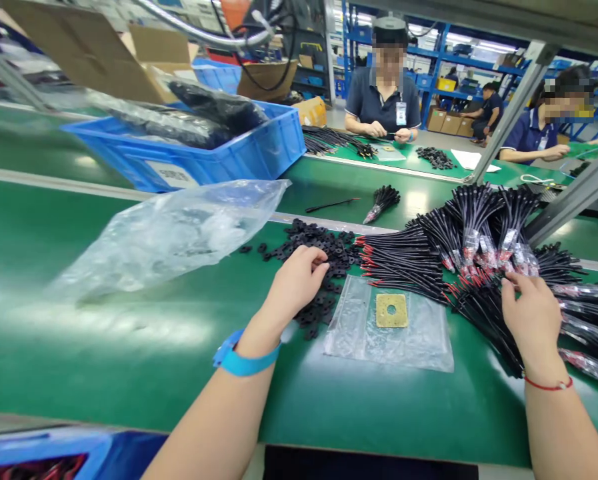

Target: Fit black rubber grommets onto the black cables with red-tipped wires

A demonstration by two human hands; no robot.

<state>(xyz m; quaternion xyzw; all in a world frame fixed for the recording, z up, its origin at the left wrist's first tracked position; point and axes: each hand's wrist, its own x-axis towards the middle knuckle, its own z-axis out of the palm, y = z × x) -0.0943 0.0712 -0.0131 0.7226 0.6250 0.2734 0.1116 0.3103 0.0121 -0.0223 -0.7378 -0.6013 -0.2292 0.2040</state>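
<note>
Many small blk parts (319, 237) on table (129, 373), L of clear bag (389, 345). On my feed, L hand (301, 275) over them, R hand (533, 317) at blk cables (483, 315). Both curled narrow; can't tell if holding.

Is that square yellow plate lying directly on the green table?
No, the square yellow plate lies on a flat, clear plastic bag.

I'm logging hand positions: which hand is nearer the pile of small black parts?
Left. The left hand is at the pile of small black parts, partly over it; the right hand is well to the pile's right, at the black cables.
</note>
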